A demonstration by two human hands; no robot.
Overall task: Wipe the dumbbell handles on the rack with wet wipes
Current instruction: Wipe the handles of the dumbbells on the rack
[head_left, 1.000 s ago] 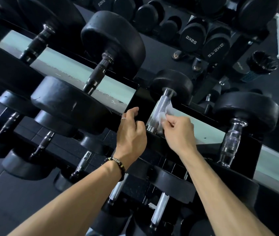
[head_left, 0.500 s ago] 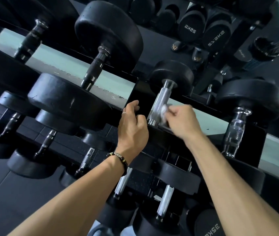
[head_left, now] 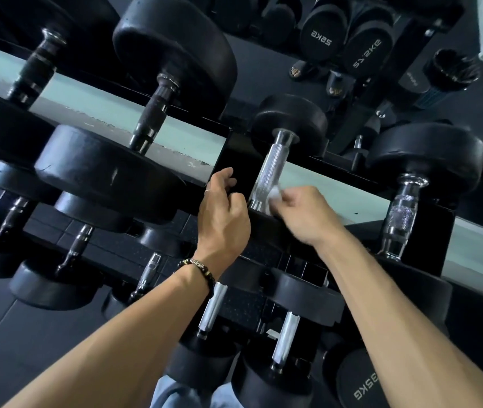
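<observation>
Wiping the near end of one knurled chrome dumbbell handle (head_left: 269, 172) mid-rack, the right hand (head_left: 305, 213) pinches a crumpled white wet wipe (head_left: 274, 198), left hand's (head_left: 224, 219) fingers loosely curled and empty, while neighbouring handles seemingly remain.

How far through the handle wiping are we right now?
Done: can't tell, no handle shows clear wipe marks. In hand: the right hand pinches the wipe against the lower end of the shiny handle; the left hand hovers beside it. Left: probably the next handle and the lower row.
</observation>
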